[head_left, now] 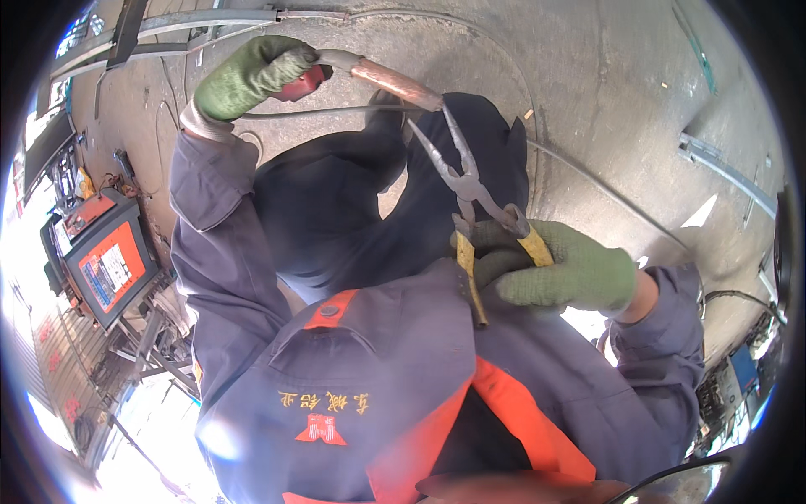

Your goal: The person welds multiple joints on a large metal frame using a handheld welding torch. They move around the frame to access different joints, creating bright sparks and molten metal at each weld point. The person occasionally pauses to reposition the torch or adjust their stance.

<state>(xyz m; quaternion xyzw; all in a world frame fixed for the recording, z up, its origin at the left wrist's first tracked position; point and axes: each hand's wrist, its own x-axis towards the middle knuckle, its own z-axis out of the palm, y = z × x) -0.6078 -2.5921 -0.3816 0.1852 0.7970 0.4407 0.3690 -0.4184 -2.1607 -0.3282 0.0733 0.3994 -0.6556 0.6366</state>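
The person's left hand point(252, 77), in a green glove, is up at the far left. Its fingers are curled tight around the red handle of a welding torch point(369, 74). The torch has a copper-coloured nozzle that sticks out to the right, and a thin grey cable point(311, 112) runs along just under the hand.

The right hand point(564, 269), also in a green glove, is nearer and to the right. Its fingers are wrapped around the yellow handles of a pair of pliers point(467, 189). The long metal nose of the pliers points up and to the left, and its tip comes right next to the end of the torch nozzle. The two tips of the nose look a little apart, though it is hard to be sure.

Both arms wear blue work sleeves, and the blue jacket point(378, 378) with orange trim fills the near part of the view. Behind the hands is a grey concrete floor point(604, 101). At the far left stands a box-shaped machine point(105, 265) with an orange front panel.
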